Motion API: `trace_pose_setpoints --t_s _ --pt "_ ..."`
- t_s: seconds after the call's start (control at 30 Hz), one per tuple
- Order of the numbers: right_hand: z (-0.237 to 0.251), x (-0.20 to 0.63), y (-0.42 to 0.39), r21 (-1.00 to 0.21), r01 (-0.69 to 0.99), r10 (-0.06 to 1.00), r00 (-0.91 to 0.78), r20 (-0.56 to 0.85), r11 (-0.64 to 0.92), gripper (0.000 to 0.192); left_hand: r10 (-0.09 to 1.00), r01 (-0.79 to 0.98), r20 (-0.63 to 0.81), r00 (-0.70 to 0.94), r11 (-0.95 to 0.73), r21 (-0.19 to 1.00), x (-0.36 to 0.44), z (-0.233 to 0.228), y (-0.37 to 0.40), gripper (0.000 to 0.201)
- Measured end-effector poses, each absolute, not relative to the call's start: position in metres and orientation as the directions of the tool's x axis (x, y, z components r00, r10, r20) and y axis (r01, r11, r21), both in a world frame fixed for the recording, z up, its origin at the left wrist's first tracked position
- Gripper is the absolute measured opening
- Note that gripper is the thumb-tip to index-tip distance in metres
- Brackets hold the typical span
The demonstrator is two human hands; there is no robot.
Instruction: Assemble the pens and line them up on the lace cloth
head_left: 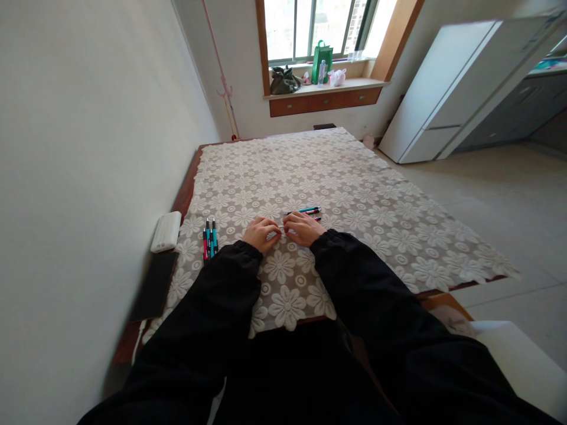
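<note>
My left hand [261, 233] and my right hand [302, 228] rest close together on a white lace flower tablecloth [354, 200]. Between their fingertips they pinch a small thin whitish piece [282, 226]; I cannot tell what it is. A teal pen [305, 210] lies just beyond my right hand, with a red-tipped pen [316, 219] partly hidden beside that hand. Left of my left hand lies a small bundle of teal and pink pens [209, 238]. Both arms wear black sleeves.
A white power bank [166, 231] and a dark flat slab [155, 284] lie at the table's left edge by the wall. A white cabinet [443, 88] stands at the right. The windowsill holds a green bag [322, 61] and a dark bag [283, 81].
</note>
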State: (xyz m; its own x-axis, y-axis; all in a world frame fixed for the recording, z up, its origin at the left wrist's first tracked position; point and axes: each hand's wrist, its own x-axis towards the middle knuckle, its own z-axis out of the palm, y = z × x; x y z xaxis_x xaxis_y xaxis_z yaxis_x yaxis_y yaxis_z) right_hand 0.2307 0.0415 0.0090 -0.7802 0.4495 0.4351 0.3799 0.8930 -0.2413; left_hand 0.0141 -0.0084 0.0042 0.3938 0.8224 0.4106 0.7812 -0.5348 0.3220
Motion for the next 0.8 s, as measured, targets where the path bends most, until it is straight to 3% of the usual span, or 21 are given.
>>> trace_pose_setpoints --t_s 0.23,0.57,0.8 --pt "0.012 0.229 0.039 -0.239 0.419 0.481 -0.735 0.477 0.876 0.008 0.822 0.789 0.469 0.324 -0.508 0.345 0.015 0.006 -0.009 0.014" --pt "0.002 0.226 0.043 -0.490 0.304 0.556 -0.640 0.530 0.817 0.005 0.811 0.781 0.503 0.301 -0.512 0.358 0.014 0.012 -0.009 0.017" --pt "0.003 0.226 0.041 -0.515 0.319 0.585 -0.626 0.516 0.795 0.005 0.798 0.778 0.526 0.296 -0.521 0.352 0.014 0.011 -0.008 0.017"
